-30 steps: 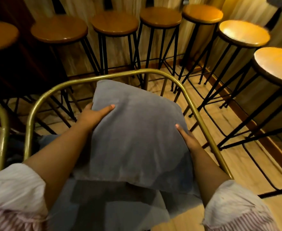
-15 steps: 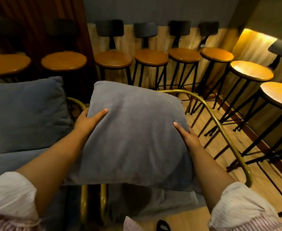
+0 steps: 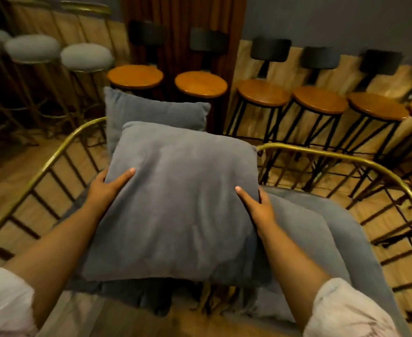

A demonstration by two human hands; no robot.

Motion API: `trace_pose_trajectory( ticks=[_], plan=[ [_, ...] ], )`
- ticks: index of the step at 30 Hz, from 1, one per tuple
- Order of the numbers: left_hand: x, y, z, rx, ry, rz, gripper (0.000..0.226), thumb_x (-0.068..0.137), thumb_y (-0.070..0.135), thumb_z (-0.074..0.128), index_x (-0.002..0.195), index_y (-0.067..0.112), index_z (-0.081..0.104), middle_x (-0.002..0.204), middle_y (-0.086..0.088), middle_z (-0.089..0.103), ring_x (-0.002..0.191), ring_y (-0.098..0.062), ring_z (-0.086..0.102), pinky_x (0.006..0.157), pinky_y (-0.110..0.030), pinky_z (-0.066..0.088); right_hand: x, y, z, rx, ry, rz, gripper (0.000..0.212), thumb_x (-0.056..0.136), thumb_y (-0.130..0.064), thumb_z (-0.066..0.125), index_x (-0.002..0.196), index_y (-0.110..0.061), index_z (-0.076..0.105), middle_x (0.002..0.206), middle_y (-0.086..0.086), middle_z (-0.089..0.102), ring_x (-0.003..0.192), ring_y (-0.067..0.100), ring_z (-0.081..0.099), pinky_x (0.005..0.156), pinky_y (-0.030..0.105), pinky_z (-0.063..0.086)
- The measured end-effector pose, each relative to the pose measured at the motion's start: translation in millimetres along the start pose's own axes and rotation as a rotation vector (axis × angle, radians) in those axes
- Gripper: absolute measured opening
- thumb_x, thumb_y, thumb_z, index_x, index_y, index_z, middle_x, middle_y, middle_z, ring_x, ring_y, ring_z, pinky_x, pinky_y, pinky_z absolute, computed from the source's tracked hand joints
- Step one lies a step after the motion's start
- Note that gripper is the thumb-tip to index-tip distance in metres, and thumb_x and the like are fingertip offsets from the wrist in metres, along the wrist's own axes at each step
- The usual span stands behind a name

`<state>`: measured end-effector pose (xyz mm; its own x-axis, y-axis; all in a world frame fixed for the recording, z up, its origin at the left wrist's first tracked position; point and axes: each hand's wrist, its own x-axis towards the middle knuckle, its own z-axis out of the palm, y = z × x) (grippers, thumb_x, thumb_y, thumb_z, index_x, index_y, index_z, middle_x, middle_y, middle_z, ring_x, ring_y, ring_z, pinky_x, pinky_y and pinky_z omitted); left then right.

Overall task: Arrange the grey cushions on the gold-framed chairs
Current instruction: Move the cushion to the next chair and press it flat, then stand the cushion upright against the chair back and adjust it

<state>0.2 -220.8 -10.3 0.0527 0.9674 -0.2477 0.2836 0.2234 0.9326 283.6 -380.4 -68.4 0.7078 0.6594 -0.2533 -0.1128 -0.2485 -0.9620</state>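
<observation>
Two hands, L & R, gripping grey cushion above gold-framed chair.

A second cushion stands behind the held cushion.

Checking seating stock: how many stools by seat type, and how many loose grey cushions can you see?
Wooden-seat stools: 6
Grey padded stools: 3, the leftmost cut off by the frame edge
Loose grey cushions: 2, one held, one upright behind it
Total: 11

grey cushion, gold chair frame, orange-brown stool seats.
</observation>
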Motion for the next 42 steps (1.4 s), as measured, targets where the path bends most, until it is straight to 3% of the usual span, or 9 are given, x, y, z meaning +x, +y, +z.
trace_pose_trajectory(
  ticks=[7,13,22,24,27,30,35,38,42],
  plan=[
    [56,-40,-78,0.158,0.064,-0.066,0.083,0.076,0.056,0.066,0.146,0.025,0.032,0.147,-0.012,0.045,0.130,-0.038,0.046,0.102,-0.046,0.039,6,23,107,-0.082,-0.061,0.055,0.105,0.046,-0.076,0.074,0.139,-0.043,0.039,0.138,-0.007,0.054,0.124,0.023,0.053,0.106,0.048,0.042],
    [113,-103,-52,0.721,-0.307,-0.186,0.074,0.094,0.049,0.041,0.153,0.016,0.011,0.161,-0.013,0.014,0.149,-0.033,0.013,0.122,-0.042,0.009,31,80,162,-0.515,-0.417,0.250,0.092,0.083,-0.050,0.062,0.148,-0.041,-0.002,0.159,0.016,0.017,0.144,0.034,0.023,0.117,0.041,0.025],
    [120,-101,-13,0.876,-0.239,-0.344,0.090,0.074,0.083,0.026,0.146,0.046,-0.012,0.161,-0.019,-0.013,0.142,-0.053,-0.011,0.114,-0.065,0.001,48,71,156,-0.667,-0.543,0.253,0.080,0.091,-0.043,0.054,0.152,-0.029,0.004,0.160,0.010,0.015,0.146,0.032,0.019,0.116,0.041,0.021],
    [106,-80,6,0.816,-0.153,-0.341,0.088,0.079,0.078,0.028,0.151,0.037,-0.004,0.158,-0.025,-0.015,0.142,-0.054,-0.009,0.113,-0.063,0.002,49,63,145,-0.674,-0.473,0.164,0.070,0.089,-0.038,0.059,0.149,-0.019,0.028,0.153,0.011,0.034,0.140,0.030,0.035,0.114,0.039,0.030],
    [89,-61,41,0.794,-0.167,-0.192,0.088,0.083,0.071,0.037,0.152,0.023,0.012,0.159,-0.026,-0.003,0.144,-0.051,0.000,0.115,-0.059,0.006,47,50,109,-0.498,-0.204,-0.049,0.033,0.091,-0.021,0.059,0.118,-0.002,0.065,0.119,0.016,0.066,0.107,0.022,0.061,0.094,0.025,0.047],
    [70,-46,86,0.685,-0.287,0.001,0.082,0.088,0.057,0.047,0.149,0.007,0.025,0.155,-0.023,0.028,0.143,-0.042,0.024,0.118,-0.050,0.019,44,45,56,-0.364,-0.007,-0.170,0.024,0.093,-0.013,0.056,0.111,-0.002,0.067,0.100,0.012,0.067,0.091,0.016,0.059,0.069,0.000,0.041],
    [1,-21,186,0.459,-0.542,0.108,0.068,0.092,0.035,0.055,0.148,0.008,0.028,0.148,-0.016,0.042,0.136,-0.030,0.042,0.111,-0.036,0.034,54,69,-61,-0.326,0.244,-0.145,0.022,0.092,-0.002,0.054,0.110,0.007,0.064,0.110,0.024,0.066,0.094,0.020,0.057,0.077,0.010,0.048],
    [-39,-26,249,0.397,-0.636,0.075,0.060,0.093,0.028,0.055,0.145,0.008,0.034,0.125,-0.006,0.054,0.123,-0.024,0.052,0.095,-0.022,0.038,62,92,-132,-0.301,0.397,-0.053,0.026,0.093,-0.004,0.054,0.114,0.009,0.061,0.116,0.027,0.064,0.093,0.030,0.058,0.060,0.002,0.040],
    [-84,-52,329,0.336,-0.714,-0.083,0.058,0.095,0.024,0.052,0.147,0.007,0.032,0.147,-0.014,0.042,0.135,-0.024,0.042,0.093,-0.018,0.036,71,131,-221,-0.260,0.469,0.112,0.029,0.094,-0.004,0.052,0.120,0.008,0.056,0.120,0.027,0.060,0.101,0.038,0.057,0.061,0.005,0.041]
  ],
)
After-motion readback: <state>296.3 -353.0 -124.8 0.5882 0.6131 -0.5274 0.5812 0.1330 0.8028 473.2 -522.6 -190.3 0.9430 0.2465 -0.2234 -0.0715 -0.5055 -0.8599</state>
